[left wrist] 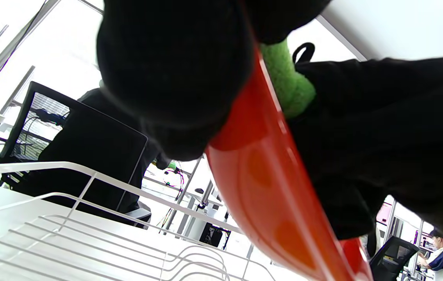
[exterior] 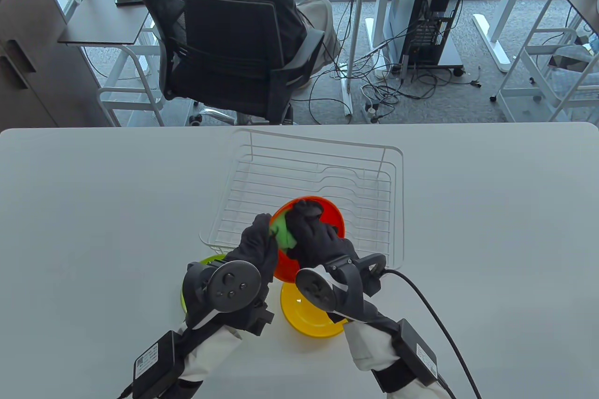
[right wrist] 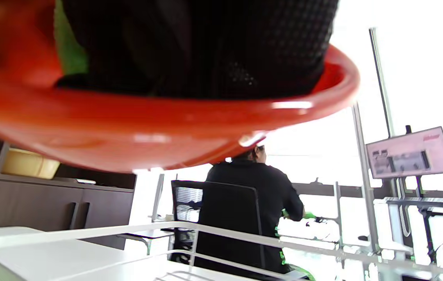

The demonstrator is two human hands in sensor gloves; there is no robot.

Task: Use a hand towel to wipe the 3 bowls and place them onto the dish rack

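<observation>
An orange-red bowl (exterior: 333,221) is held tilted above the near edge of the white wire dish rack (exterior: 309,184). My left hand (exterior: 257,242) grips its left rim. My right hand (exterior: 311,230) is inside the bowl, pressing a green hand towel (exterior: 283,233) against it. In the left wrist view the bowl (left wrist: 268,179) and towel (left wrist: 286,84) fill the frame. From below, the right wrist view shows the bowl (right wrist: 147,125) with my fingers (right wrist: 206,47) in it. A yellow bowl (exterior: 304,312) and a lime-green bowl (exterior: 208,262) sit on the table under my hands.
The rack holds no dishes. A person sits in a black mesh chair (exterior: 224,48) beyond the table's far edge. White table surface (exterior: 491,230) stretches to both sides of the rack.
</observation>
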